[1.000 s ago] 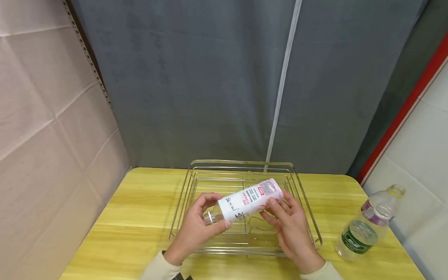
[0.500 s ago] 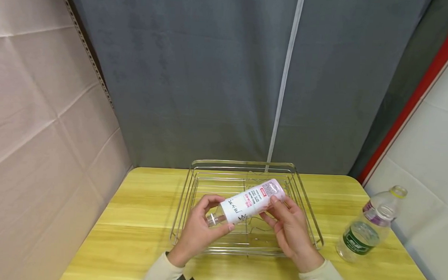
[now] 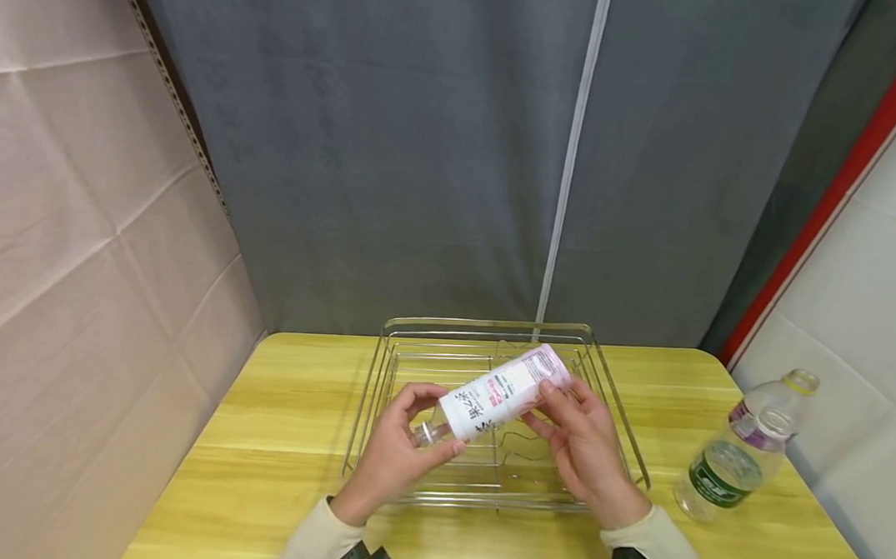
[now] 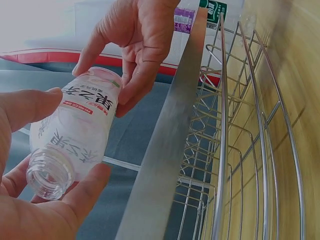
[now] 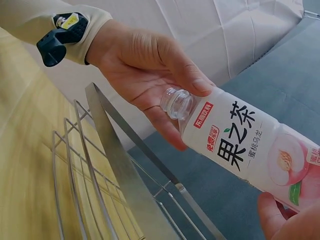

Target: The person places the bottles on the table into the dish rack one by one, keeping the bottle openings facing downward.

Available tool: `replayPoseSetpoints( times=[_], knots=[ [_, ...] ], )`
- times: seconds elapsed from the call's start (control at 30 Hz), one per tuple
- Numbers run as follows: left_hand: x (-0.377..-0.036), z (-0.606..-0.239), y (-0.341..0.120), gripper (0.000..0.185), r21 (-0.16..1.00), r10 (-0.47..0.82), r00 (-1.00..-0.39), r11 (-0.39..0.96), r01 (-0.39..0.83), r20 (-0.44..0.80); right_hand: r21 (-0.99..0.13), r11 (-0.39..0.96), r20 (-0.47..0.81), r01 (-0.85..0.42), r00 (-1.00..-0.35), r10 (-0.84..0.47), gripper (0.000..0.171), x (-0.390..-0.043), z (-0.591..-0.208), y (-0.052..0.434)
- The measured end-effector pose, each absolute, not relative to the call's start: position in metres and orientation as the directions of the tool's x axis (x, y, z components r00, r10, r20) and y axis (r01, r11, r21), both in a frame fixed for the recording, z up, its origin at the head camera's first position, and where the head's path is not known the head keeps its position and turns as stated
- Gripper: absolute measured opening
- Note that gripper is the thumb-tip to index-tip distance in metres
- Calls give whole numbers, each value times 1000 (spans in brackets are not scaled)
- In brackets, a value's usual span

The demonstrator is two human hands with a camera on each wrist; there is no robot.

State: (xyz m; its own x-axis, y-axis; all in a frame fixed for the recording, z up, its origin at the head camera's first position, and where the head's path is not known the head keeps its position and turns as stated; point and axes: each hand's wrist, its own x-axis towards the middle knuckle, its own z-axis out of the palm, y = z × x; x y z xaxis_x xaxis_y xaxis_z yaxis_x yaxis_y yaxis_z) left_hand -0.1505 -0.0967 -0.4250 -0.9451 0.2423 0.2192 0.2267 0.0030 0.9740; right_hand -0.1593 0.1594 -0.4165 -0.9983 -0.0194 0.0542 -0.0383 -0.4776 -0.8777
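Observation:
A plastic bottle point(image 3: 499, 394) without a cap is held tilted above the wire rack, its neck toward the lower left and its pink base toward the upper right. Its wrapper is white and pink; the right wrist view shows a peach picture and the open mouth point(image 5: 176, 103). My left hand point(image 3: 391, 456) grips it near the neck, thumb on the near side and fingers on the far side. At the base end, my right hand point(image 3: 586, 456) pinches it with the thumb on the wrapper. Part of the right fingers is hidden behind the bottle.
The metal wire rack point(image 3: 483, 324) stands on the wooden table point(image 3: 261, 438) beneath both hands. Right of it are a clear bottle with a green label point(image 3: 715, 479) and, overlapping it, one with a purple label point(image 3: 757, 430). A grey curtain point(image 3: 423, 162) hangs behind.
The bottle has rolled about its long axis between my hands, so a different part of the printing faces up. Its base end has risen slightly in view.

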Motion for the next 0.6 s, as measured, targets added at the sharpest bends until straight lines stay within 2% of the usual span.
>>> replayPoseSetpoints(
  times=[0.17, 0.37, 0.5, 0.6],
  knots=[
    [-151, -424, -100, 67, 978, 239, -950, -10, 207, 204, -893, -448, 55, -38, -998, -23, 39, -163, -410, 158],
    [-154, -422, -108, 62, 971, 216, -947, -19, 240, 238, -908, -417, 65, -52, -998, -19, 39, -170, -400, 158],
    [-156, -422, -117, 56, 964, 193, -945, -23, 266, 265, -926, -374, 62, -55, -998, -6, 48, -177, -392, 158],
    [-158, -421, -126, 50, 964, 153, -954, 27, 266, 259, -938, -341, 63, -57, -998, -6, 57, -184, -387, 157]
  ],
)
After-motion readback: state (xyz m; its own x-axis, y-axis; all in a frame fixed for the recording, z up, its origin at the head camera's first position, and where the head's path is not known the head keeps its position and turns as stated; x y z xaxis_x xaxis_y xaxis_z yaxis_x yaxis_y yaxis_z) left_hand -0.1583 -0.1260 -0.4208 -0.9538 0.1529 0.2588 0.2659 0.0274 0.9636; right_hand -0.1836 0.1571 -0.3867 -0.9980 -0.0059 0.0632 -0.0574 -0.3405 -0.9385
